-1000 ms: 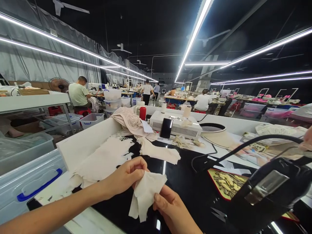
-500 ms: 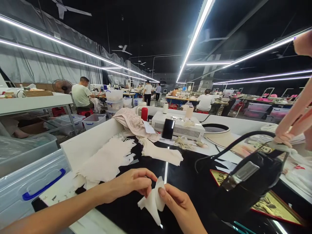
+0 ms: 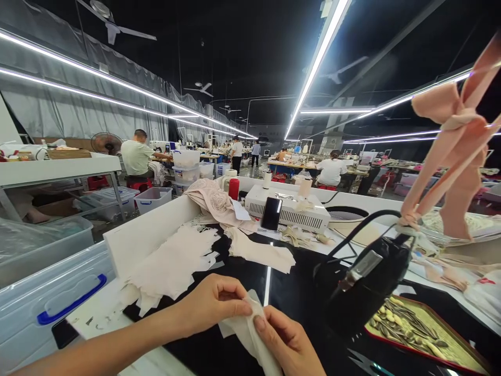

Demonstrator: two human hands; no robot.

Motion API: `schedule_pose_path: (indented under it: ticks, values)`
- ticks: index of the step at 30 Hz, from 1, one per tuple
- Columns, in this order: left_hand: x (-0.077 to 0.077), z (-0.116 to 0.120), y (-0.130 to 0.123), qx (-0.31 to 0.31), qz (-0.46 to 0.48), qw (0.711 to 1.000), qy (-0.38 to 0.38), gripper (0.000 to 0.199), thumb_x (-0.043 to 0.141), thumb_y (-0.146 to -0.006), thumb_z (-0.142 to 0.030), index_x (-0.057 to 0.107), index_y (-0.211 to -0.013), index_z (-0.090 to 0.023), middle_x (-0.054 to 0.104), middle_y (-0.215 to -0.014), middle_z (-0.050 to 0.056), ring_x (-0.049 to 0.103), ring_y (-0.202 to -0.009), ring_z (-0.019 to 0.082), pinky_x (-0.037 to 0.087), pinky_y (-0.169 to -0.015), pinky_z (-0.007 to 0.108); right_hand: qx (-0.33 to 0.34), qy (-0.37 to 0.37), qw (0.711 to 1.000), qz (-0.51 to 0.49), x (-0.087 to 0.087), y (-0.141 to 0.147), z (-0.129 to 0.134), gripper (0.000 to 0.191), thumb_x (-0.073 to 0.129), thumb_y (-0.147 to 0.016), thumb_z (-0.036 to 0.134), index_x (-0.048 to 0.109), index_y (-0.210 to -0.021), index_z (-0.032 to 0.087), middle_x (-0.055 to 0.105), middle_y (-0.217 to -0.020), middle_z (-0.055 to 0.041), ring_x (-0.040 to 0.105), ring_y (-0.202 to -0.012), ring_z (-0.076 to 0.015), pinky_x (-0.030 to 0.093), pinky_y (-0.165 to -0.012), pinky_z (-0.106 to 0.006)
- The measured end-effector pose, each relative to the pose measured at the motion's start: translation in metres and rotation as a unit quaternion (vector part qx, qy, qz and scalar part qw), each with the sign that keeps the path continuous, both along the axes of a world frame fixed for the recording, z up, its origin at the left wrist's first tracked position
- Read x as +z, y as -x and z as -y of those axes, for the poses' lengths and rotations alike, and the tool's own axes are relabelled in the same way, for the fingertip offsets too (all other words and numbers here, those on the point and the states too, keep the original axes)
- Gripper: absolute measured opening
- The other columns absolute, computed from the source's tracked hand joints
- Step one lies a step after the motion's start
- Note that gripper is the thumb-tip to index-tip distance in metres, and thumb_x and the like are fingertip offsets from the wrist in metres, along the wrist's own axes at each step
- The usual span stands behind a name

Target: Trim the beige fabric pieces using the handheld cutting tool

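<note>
Between my two hands hangs a small off-white piece of thin cloth (image 3: 250,329) over the black tabletop. My left hand (image 3: 219,300) comes in from the left and pinches its upper edge, thumb against fingers. On the other side, my right hand (image 3: 287,339) grips it with the thumb pressed on top. Beyond the hands lies a flat cream fabric piece (image 3: 260,250). A heap of pale cut pieces (image 3: 172,261) with ragged edges spreads to the left.
Right of my hands, a black device (image 3: 368,287) hangs with pink straps (image 3: 450,136) tied above it. A gold tray (image 3: 462,334) of seeds and blue-handled snips (image 3: 368,363) lie there. Behind stand a phone (image 3: 271,213), white box (image 3: 313,213) and red thread spool (image 3: 234,189).
My left fingers have closed onto the cloth's top edge beside my right thumb. The cloth has turned and hangs lower right. The hanging device and pink straps have swung left in view.
</note>
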State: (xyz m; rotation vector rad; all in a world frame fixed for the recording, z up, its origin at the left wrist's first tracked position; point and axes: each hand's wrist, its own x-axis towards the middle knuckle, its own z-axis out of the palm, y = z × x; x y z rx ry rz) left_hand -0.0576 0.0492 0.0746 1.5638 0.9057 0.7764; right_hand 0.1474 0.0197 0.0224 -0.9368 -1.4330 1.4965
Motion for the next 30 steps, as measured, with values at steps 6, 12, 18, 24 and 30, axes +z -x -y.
schedule_pose_path:
  ticks: [6,12,18,24,30]
  values:
    - [0.006,0.002,0.003,0.007,-0.006,0.998,-0.057,0.033,0.074,-0.088,-0.047,0.066,-0.081,-0.015,0.057,-0.076,-0.002,0.048,-0.070,0.012,0.036,-0.064,0.024,0.120,0.031,0.992,0.014,-0.006,0.006,0.002,0.065,0.087,-0.066,0.076,0.070,-0.090,0.019,0.044,-0.071,0.0044,0.034,-0.064,-0.0091,0.029,-0.061,-0.025]
    - [0.003,0.007,0.008,-0.018,-0.004,0.999,-0.050,0.059,0.067,-0.091,-0.075,0.059,-0.091,-0.016,0.050,-0.076,-0.003,0.041,-0.066,0.011,0.030,-0.057,0.023,0.122,0.069,0.990,0.024,-0.009,0.010,0.007,0.064,0.086,-0.064,0.077,0.063,-0.068,0.017,0.045,-0.058,0.0043,0.035,-0.055,-0.0067,0.023,-0.056,-0.027]
    - [0.001,0.008,0.012,-0.004,-0.011,0.999,-0.047,0.067,0.071,-0.084,-0.081,0.049,-0.080,-0.018,0.042,-0.075,-0.005,0.037,-0.066,0.010,0.028,-0.056,0.022,0.096,0.070,0.993,0.000,-0.011,0.019,0.002,0.073,0.083,-0.055,0.086,0.065,-0.071,0.017,0.041,-0.049,0.0080,0.030,-0.043,-0.0041,0.021,-0.046,-0.025]
    - [0.007,0.008,0.015,0.016,-0.048,0.997,-0.055,0.067,0.062,-0.088,-0.084,0.048,-0.079,-0.019,0.042,-0.073,-0.005,0.036,-0.064,0.011,0.028,-0.055,0.023,0.089,0.052,0.994,0.042,-0.002,0.014,0.004,0.064,0.081,-0.070,0.078,0.071,-0.082,0.016,0.050,-0.052,0.0063,0.035,-0.046,-0.0047,0.030,-0.049,-0.021]
    - [0.007,0.007,0.018,0.039,-0.101,0.990,-0.084,0.059,0.054,-0.096,-0.075,0.051,-0.078,-0.019,0.044,-0.073,-0.004,0.038,-0.066,0.012,0.030,-0.059,0.025,0.089,0.053,0.994,0.044,-0.005,0.020,0.007,0.069,0.081,-0.062,0.085,0.068,-0.069,0.017,0.043,-0.051,0.0069,0.033,-0.048,-0.0062,0.031,-0.051,-0.024]
